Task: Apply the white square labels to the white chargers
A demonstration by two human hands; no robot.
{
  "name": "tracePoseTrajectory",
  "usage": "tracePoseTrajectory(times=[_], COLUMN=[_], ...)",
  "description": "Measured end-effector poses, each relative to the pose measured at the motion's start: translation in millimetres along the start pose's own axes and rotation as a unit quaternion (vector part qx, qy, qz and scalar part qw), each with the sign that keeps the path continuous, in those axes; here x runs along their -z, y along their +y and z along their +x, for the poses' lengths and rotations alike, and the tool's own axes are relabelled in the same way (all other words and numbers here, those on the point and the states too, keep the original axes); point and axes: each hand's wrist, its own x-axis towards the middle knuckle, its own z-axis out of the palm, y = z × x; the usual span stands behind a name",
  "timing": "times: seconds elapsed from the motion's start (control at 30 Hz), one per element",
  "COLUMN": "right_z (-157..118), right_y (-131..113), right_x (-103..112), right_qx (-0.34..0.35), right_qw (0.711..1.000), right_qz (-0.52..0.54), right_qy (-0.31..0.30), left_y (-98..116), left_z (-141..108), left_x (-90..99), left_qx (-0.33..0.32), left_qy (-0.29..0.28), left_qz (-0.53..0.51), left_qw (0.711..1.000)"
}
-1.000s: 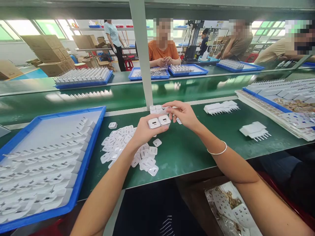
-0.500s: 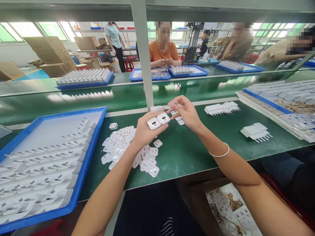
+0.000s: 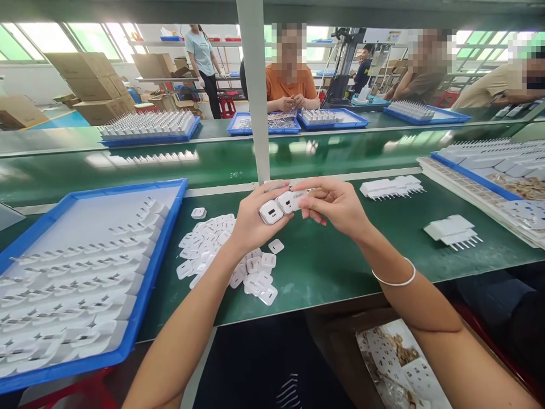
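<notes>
Side by side in my left hand (image 3: 251, 218) are white charger blocks (image 3: 271, 212), their port faces turned toward me. My right hand (image 3: 336, 205) pinches a thin white cover piece (image 3: 299, 199) between thumb and fingers, against the face of the right-hand block. Beneath and left of my hands, a loose pile of white cover pieces (image 3: 210, 241) lies on the green table (image 3: 315, 272). A small stack of covers (image 3: 198, 213) sits apart, behind the pile.
At the left is a blue-rimmed tray (image 3: 159, 272) with rows of white chargers. Charger groups (image 3: 392, 187) (image 3: 453, 230) lie at the right, near another loaded tray (image 3: 477, 175). A metal post (image 3: 260, 142) stands ahead. People sit across the bench.
My right hand has come down and left, bringing the cover piece onto the block's face. The whole view has shifted slightly. My left hand still holds the blocks.
</notes>
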Motion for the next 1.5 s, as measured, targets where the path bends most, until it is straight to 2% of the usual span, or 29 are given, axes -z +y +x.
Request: tracePoseTrajectory(times=[0.1,0.37,0.6,0.73,1.1,1.5], right_z=[-0.9,-1.4,-1.8,-1.5,0.1,4.4], right_y=[2.0,7.9,9.1,8.8,9.8,6.2], right_x=[-3.7,-4.1,-6.5,-6.7,-6.7,-3.0], right_qx=[-0.016,-0.010,-0.015,-0.023,-0.049,-0.118], right_qw=[1.000,1.000,0.999,0.998,0.998,0.992], right_qz=[0.005,-0.028,-0.047,-0.056,-0.027,0.022], right_qy=[-0.002,0.000,0.004,0.005,0.007,-0.024], left_y=[-0.9,-4.1,-4.7,-6.8,-9.5,-17.6], left_z=[-0.4,-1.7,-1.9,-2.9,-3.3,-6.5], left_x=[-1.0,-1.5,-1.2,-1.2,-0.8,0.0], left_qx=[0.006,-0.027,-0.009,-0.035,-0.047,-0.151], left_qy=[0.002,-0.020,-0.022,-0.026,-0.047,-0.043], left_qz=[-0.001,0.028,0.019,0.051,0.077,0.159], left_qw=[1.000,0.999,1.000,0.998,0.995,0.975])
